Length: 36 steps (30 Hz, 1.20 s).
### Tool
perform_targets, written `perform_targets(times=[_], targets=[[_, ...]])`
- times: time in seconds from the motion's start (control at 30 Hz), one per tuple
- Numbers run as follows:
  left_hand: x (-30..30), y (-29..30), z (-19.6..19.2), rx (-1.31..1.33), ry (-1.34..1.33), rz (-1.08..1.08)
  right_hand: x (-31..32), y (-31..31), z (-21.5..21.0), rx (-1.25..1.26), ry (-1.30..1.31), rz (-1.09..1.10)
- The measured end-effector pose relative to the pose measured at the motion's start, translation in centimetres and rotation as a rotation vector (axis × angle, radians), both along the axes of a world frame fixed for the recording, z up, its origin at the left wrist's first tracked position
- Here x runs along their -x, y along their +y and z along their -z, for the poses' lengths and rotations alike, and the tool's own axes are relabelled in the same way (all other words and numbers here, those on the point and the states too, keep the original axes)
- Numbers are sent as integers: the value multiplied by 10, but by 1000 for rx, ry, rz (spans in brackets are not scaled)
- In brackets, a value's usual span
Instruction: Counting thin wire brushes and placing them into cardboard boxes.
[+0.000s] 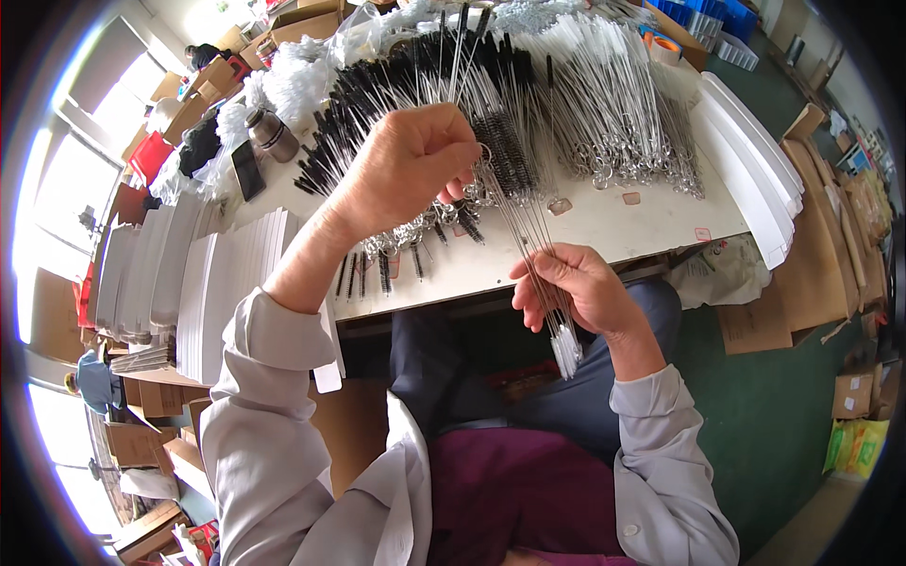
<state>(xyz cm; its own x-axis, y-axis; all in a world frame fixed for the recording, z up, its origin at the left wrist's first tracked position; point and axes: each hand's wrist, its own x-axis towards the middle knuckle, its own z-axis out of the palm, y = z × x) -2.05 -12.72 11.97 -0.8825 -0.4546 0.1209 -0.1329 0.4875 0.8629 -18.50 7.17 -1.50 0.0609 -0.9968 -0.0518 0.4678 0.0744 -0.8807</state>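
A small bundle of thin wire-handled tube brushes (526,226) slants between my two hands, its white bristle ends pointing down toward my lap. My right hand (578,285) is closed round the lower wires, just above the bristles. Up at the looped ends, my left hand (411,162) has thumb and fingers pinched together at the wires; how many it grips is hidden. Just behind it, a big pile of black-bristled tube brushes (377,90) covers the table, several bristle ends poking out toward the front edge. White-bristled tube brushes (609,90) lie heaped to the right.
The white table (651,222) ends just before my knees. Stacks of white folded card (231,283) stand at left, near a phone (248,172) and a steel flask (272,135). More white card strips (750,170) lie at right, with a roll of tape (666,49) behind.
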Motion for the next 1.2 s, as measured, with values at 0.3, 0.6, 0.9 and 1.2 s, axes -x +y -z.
perform_targets(times=[0.3,0.6,0.9,1.2], targets=[[-18,-11,35,258,20,-162,-22,7,15,-77,75,38],[-30,-15,66,275,58,-251,-41,13,25,-148,225,99],[-61,9,89,781,177,-212,-60,13,47,-153,428,172],[-127,28,95,818,-115,-510,-51,18,55,-186,452,118]])
